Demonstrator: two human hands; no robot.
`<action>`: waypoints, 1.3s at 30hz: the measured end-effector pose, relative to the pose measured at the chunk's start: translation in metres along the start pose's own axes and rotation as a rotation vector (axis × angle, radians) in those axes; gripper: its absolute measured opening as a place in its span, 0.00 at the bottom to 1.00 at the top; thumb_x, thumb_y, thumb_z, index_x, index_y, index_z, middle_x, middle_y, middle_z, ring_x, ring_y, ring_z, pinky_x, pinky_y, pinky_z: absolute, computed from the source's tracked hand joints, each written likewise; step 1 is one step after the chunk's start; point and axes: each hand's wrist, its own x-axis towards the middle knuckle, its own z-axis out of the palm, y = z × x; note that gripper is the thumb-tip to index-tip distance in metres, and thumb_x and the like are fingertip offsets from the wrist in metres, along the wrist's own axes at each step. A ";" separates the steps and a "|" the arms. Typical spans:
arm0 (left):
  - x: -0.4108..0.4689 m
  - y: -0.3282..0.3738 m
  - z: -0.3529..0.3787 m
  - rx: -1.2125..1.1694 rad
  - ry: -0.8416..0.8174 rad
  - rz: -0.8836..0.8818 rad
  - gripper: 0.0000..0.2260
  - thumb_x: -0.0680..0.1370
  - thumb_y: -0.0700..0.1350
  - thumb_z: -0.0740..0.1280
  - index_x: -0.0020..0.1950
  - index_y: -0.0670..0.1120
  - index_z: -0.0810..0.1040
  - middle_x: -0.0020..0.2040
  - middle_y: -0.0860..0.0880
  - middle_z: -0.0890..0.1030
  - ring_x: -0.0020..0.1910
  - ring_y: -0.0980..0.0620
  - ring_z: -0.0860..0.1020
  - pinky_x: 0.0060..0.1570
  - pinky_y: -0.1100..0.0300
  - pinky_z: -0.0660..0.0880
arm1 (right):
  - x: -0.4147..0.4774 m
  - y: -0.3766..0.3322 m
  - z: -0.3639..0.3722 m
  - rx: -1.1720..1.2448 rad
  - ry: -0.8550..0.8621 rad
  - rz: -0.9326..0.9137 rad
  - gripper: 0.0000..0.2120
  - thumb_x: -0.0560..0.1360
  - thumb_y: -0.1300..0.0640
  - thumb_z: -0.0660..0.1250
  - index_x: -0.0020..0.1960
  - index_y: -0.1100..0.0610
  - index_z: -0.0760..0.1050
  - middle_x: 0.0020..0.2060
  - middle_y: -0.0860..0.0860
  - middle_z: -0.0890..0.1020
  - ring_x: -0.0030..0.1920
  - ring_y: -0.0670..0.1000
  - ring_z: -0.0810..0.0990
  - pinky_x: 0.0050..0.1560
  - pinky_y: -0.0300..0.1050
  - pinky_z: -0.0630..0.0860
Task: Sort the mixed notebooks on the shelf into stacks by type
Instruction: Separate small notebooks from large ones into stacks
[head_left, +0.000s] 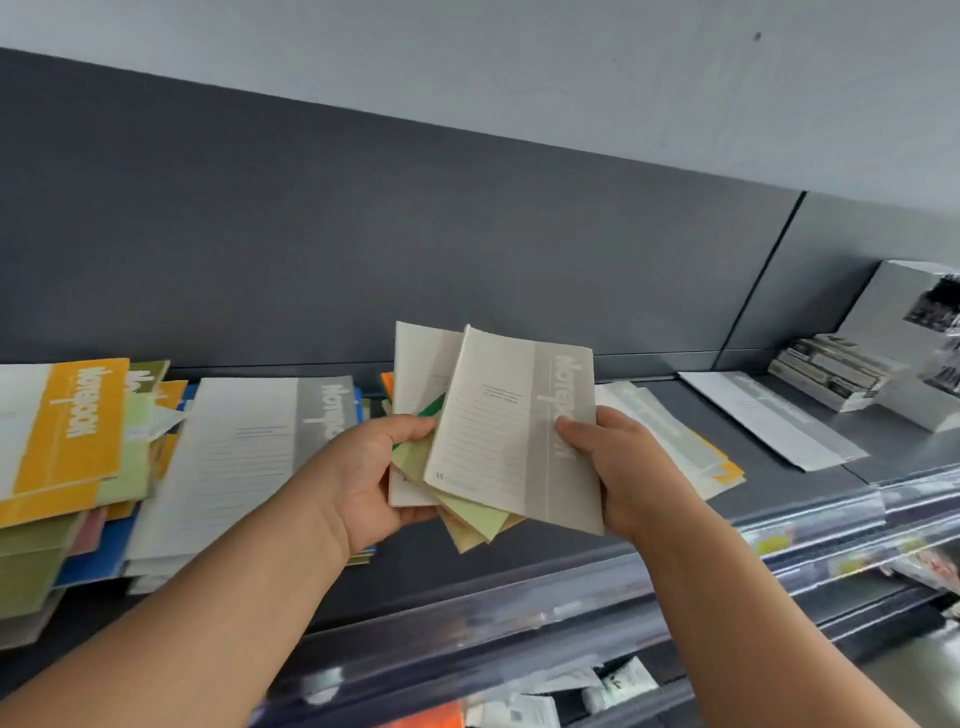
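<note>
Left hand (371, 483) clasps the fanned bundle (423, 364), right hand (623, 467) pinches the top grey notebook (506, 426): best slide it free flat, then square it onto the grey stack (244, 457).

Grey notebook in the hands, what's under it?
Fanned beneath the grey notebook, in the left hand: another pale notebook, light green covers and a dark green edge. It covers most of them, so their number is unclear.

yellow notebook (72, 426) cut off left, grey notebook (498, 441) small print illegible
</note>
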 end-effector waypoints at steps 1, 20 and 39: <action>0.003 -0.008 0.017 -0.009 0.011 0.002 0.09 0.80 0.40 0.63 0.58 0.44 0.78 0.46 0.42 0.84 0.44 0.44 0.81 0.43 0.45 0.79 | 0.002 -0.001 -0.020 -0.005 0.013 -0.005 0.07 0.79 0.62 0.65 0.56 0.56 0.78 0.48 0.55 0.85 0.48 0.58 0.84 0.48 0.56 0.81; 0.091 -0.046 0.172 -0.024 0.162 0.084 0.04 0.80 0.40 0.63 0.52 0.45 0.77 0.45 0.45 0.84 0.43 0.46 0.81 0.37 0.49 0.77 | 0.094 -0.005 -0.233 -0.016 0.257 0.070 0.03 0.78 0.56 0.67 0.52 0.53 0.77 0.50 0.57 0.82 0.50 0.62 0.81 0.45 0.59 0.80; 0.126 -0.059 0.232 -0.197 0.432 0.330 0.04 0.80 0.39 0.64 0.49 0.45 0.78 0.37 0.47 0.85 0.42 0.48 0.81 0.38 0.48 0.76 | 0.226 0.026 -0.252 -1.193 -0.061 -0.280 0.16 0.76 0.50 0.67 0.60 0.56 0.72 0.56 0.53 0.76 0.55 0.56 0.75 0.49 0.46 0.72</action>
